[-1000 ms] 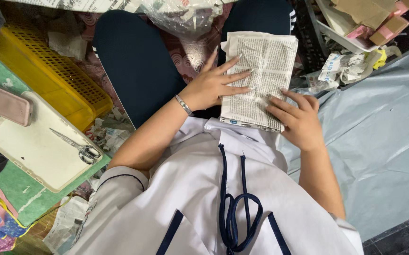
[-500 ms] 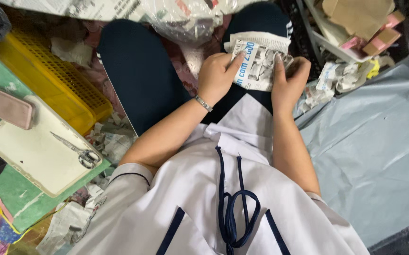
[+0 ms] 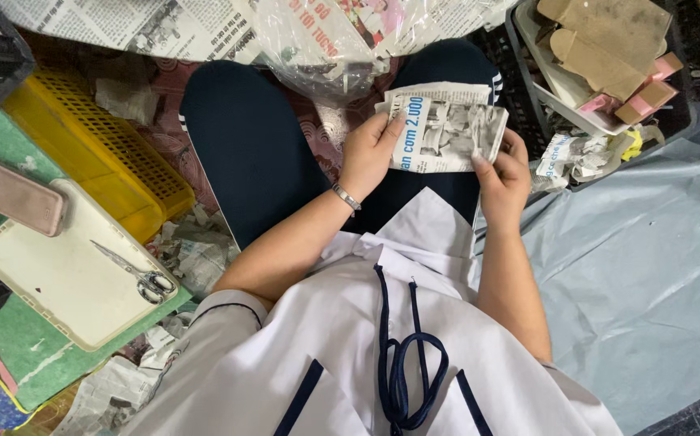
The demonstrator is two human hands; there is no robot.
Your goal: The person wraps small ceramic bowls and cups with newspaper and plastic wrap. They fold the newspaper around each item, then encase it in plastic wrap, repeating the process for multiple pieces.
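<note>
This looks like a home floor used for piecework. The person sits cross-legged on a patterned mat (image 3: 317, 133). Left of it stand a yellow plastic basket (image 3: 91, 145) and a white tray (image 3: 51, 270) with scissors (image 3: 136, 273); right, a crate (image 3: 673, 121) of folded cardboard boxes (image 3: 600, 40); beyond, spread newspaper sheets (image 3: 140, 24).

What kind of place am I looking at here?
Probably a makeshift floor workspace for paper craft or packing: both hands hold a folded newspaper piece over the lap, with scissors on a white tray and cardboard boxes in a crate.
</note>
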